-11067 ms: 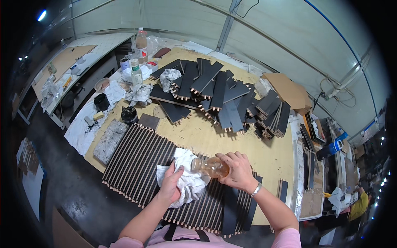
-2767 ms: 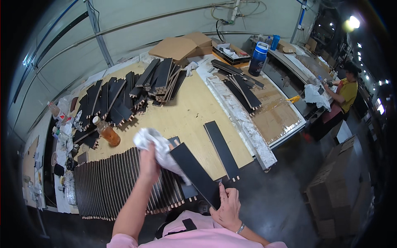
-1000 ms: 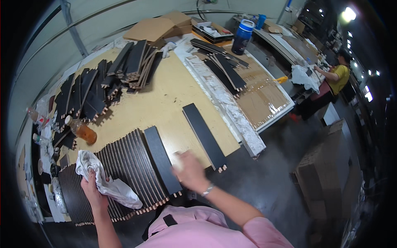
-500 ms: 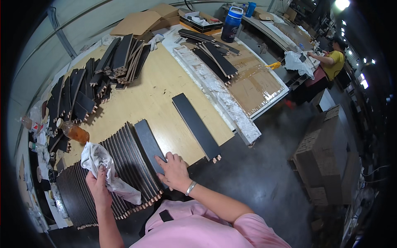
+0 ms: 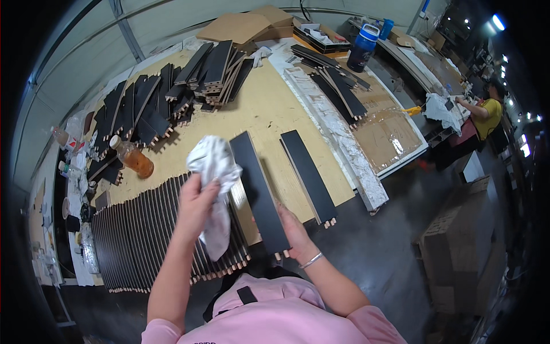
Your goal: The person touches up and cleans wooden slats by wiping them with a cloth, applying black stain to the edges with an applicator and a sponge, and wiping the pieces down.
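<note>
The right hand (image 5: 292, 229) lies largely behind the black panel (image 5: 259, 195) it supports, so its fingers and the form of its grip cannot be made out. The white cloth (image 5: 215, 172) covers the fingertips of the left hand (image 5: 195, 203) and part of the row of black slats (image 5: 143, 235) beneath it. The near edge of the worktop (image 5: 269, 112) is masked by the person's pink-sleeved arms and torso. Small items at the far left, around the amber bottle (image 5: 133, 159), are too small and too bent by the lens to identify. The co-worker in yellow (image 5: 487, 112) at the right rim is partly cut off by the dark border; what that person handles cannot be told.
</note>
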`<action>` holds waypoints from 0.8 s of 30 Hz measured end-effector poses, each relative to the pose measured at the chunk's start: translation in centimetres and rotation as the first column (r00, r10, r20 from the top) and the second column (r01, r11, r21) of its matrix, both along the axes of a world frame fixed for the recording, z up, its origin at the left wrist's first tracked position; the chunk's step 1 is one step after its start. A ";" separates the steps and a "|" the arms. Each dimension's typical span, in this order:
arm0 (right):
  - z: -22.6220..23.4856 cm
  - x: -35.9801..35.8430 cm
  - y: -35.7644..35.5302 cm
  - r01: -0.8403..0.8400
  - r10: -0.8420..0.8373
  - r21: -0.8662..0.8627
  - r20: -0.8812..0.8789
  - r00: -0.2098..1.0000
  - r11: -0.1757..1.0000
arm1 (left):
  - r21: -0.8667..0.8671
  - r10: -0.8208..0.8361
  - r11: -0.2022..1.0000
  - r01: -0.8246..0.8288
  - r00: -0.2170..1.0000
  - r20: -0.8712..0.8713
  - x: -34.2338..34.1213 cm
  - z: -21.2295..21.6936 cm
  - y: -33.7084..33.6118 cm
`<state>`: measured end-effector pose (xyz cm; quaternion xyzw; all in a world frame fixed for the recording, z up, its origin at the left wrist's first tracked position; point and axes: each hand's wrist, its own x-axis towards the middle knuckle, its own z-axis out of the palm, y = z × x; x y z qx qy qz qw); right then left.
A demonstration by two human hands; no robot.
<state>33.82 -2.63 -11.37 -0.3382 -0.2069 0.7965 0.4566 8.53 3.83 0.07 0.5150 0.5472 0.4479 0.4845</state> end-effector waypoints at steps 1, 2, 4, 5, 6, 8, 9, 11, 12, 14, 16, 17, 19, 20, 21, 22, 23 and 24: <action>-0.2 -0.6 -0.2 0.004 -0.004 0.014 -0.024 1.000 1.000 | 0.077 -0.023 0.997 0.027 0.998 -0.054 2.7 -0.3 0.1; 0.4 -1.2 -0.3 0.000 0.001 0.013 -0.021 1.000 1.000 | 0.274 -0.104 0.936 0.219 0.920 -0.378 4.0 -2.5 -1.4; 1.1 -0.8 0.3 0.139 -0.145 -0.067 -0.099 0.984 0.988 | 0.539 -0.141 0.693 0.479 0.823 -0.551 6.4 -5.7 -6.1; 1.0 0.3 0.9 0.130 -0.131 -0.023 -0.075 0.989 0.991 | 0.515 -0.219 0.625 0.587 0.765 -0.606 6.3 -6.0 -9.1; 0.7 1.1 1.5 0.110 -0.109 0.020 -0.056 0.992 0.994 | 0.435 -0.405 0.596 0.675 0.721 -0.563 5.1 -5.9 -11.8; 3.2 1.6 1.2 0.165 -0.164 -0.015 -0.247 0.955 0.986 | 0.410 -0.451 0.631 0.659 0.741 -0.498 2.1 -5.9 -14.1; 4.1 2.0 1.0 0.171 -0.174 -0.032 -0.222 0.959 0.985 | 0.352 -0.338 0.779 0.520 0.819 -0.463 1.1 -5.0 -13.8; 3.1 2.0 0.7 0.148 -0.149 -0.017 -0.189 0.971 0.989 | 0.317 -0.201 0.872 0.373 0.863 -0.463 1.5 -2.1 -12.9; 3.1 1.5 0.9 0.108 -0.108 -0.005 -0.155 0.982 0.994 | 0.346 -0.200 0.851 0.396 0.852 -0.484 2.6 -0.8 -12.1; 3.1 -0.3 -0.8 0.136 -0.175 -0.228 -0.161 0.971 0.964 | 0.439 -0.173 0.731 0.522 0.764 -0.621 5.1 1.9 -9.9; 1.4 -1.9 -3.7 0.142 -0.267 -0.373 -0.308 0.913 0.917 | 0.390 -0.117 0.667 0.635 0.605 -0.787 5.2 -0.8 -6.5; 2.6 -2.4 -4.4 0.003 -0.055 -0.234 -0.216 0.975 0.972 | 0.444 -0.032 0.719 0.535 0.663 -0.748 3.8 -1.5 -4.2; 7.0 -2.3 -6.3 -0.164 0.154 -0.123 -0.083 0.984 0.979 | 0.487 0.132 0.803 0.343 0.695 -0.707 0.0 -2.9 1.8; 6.2 -1.7 -7.1 -0.260 0.252 -0.067 -0.109 0.962 0.963 | 0.473 0.180 0.830 0.296 0.661 -0.728 -1.1 -1.4 3.9; 5.9 -2.9 -8.2 -0.300 0.297 -0.038 -0.071 0.952 0.953 | 0.511 0.191 0.839 0.190 0.775 -0.602 -6.8 -3.2 6.3; 5.1 -2.7 -9.0 -0.286 0.286 -0.029 -0.012 0.958 0.958 | 0.248 0.150 0.966 -0.067 0.931 -0.333 -8.0 -3.0 7.1; 5.0 -2.5 -9.5 -0.296 0.295 -0.017 -0.014 0.955 0.955 | 0.339 0.250 0.929 -0.147 0.926 -0.285 -9.4 -2.6 7.0; 5.2 -2.3 -9.7 -0.249 0.245 -0.053 -0.071 0.967 0.967 | 0.424 0.338 0.878 -0.221 0.914 -0.224 -10.3 -2.4 6.8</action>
